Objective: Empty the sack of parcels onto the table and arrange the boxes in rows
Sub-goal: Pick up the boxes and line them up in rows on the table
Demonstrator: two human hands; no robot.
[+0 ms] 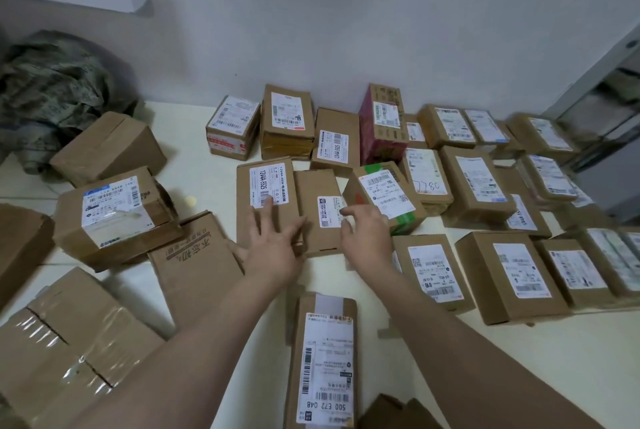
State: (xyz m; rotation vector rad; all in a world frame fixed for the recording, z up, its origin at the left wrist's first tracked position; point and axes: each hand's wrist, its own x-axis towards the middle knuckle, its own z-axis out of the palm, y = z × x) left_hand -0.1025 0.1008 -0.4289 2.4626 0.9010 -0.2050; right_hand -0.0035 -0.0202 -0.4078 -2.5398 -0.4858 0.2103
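Head view. The left hand (273,243) is pressing flat, its fingers (266,220) spread wide and straight, on a flat brown cardboard box with a white "12V4A" label (265,193). The right hand (367,238) is reaching over the right edge of a narrower brown cardboard box (317,206) lying just beside the first; its fingers (363,215) are loosely bent and holding nothing, and contact cannot be told. Just beyond the right fingers, a brown box with green tape and a white label (384,196) is lying skewed out of line. To the right of the right fingers, labelled brown boxes (478,186) are sitting in rows on the cream tabletop (214,168). Beyond both sets of fingers, a red carton (379,141) is standing upright in the rear row. To the left of the left fingers, larger taped brown boxes (114,213) are lying unsorted. The crumpled grey-green sack (52,92) is lying far left of the left fingers, against the wall. A long brown labelled box (325,359) is lying between the forearms.
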